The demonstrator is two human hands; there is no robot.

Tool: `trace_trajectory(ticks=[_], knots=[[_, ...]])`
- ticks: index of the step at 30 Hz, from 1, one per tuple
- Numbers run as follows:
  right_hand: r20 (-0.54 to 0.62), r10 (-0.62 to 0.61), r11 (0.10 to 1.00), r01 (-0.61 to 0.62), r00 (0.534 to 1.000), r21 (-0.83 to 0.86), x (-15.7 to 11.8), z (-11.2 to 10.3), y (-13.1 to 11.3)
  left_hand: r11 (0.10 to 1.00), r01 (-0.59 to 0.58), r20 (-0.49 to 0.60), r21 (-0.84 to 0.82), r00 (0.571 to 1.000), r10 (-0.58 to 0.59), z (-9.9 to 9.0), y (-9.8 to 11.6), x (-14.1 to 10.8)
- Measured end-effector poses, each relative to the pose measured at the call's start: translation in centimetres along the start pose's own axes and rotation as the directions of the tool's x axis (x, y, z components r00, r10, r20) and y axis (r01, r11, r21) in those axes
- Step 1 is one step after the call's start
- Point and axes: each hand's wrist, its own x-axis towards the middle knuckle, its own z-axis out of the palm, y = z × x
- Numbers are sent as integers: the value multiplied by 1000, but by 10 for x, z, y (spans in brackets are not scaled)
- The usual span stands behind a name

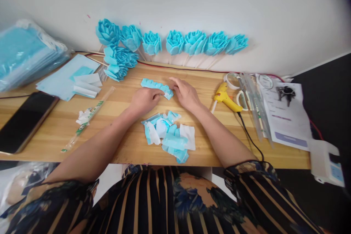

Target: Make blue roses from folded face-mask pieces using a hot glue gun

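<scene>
Head view: your L hand (144, 101) has its thumb & fingers drawn in narrow on the pleated strip (153, 85), pinching it nr its R end. The strip, blue w/ a bit of white showing, lies just beyond that hand, running from above your L knuckles over to your R fingertips, so its R end sits btwn both hands. Your R hand (187, 95) is bent loosely at that end, index reaching out past it; can't tell if thumb or fingers grip it or only rest close by.

Nearer you, btwn your forearms & apart from both hands, there's the scrap pile (175, 140), blue & white pcs overlapping on the wooden table (204, 153).

Blue paper flowers (174, 42) on thin sticks lean along the wall at the back, w/ a few more bunched lower at the L end of the row.

To your R: yellow glue gun (229, 98), cord running toward the table's near edge, then scissors (241, 99) & printed sheet (285, 117) w/ keys (286, 93) on top.

To your L: clear wrapper (95, 109) lying slantwise, blue sheets (59, 78) w/ smaller pcs on them, black phone (24, 122) & plastic pack (27, 53) behind it.
</scene>
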Motion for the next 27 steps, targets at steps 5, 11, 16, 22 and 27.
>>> trace_trajectory(ticks=[5, 11, 16, 22, 27], knots=[[-117, -55, 994, 64, 992, 83, -3, -3, -2, 1000, 4, 1, 19, 1000, -4, 1, -2, 1], [-91, -180, 973, 190, 980, 128, -5, 0, -9, 999, -3, 9, 49, 1000, 3, 1, -3, 1], [-7, -191, 978, 191, 982, 86, -3, 5, -7, 997, -20, 35, 69, 999, 18, 2, -2, 2], [-77, -102, 940, 121, 992, 319, -3, 7, -3, 998, -23, 28, 54, 999, 22, 2, -4, 2], [-214, -6, 933, 82, 977, 350, -6, 3, 2, 1000, -26, 11, 8, 1000, 26, 3, -4, 1]])
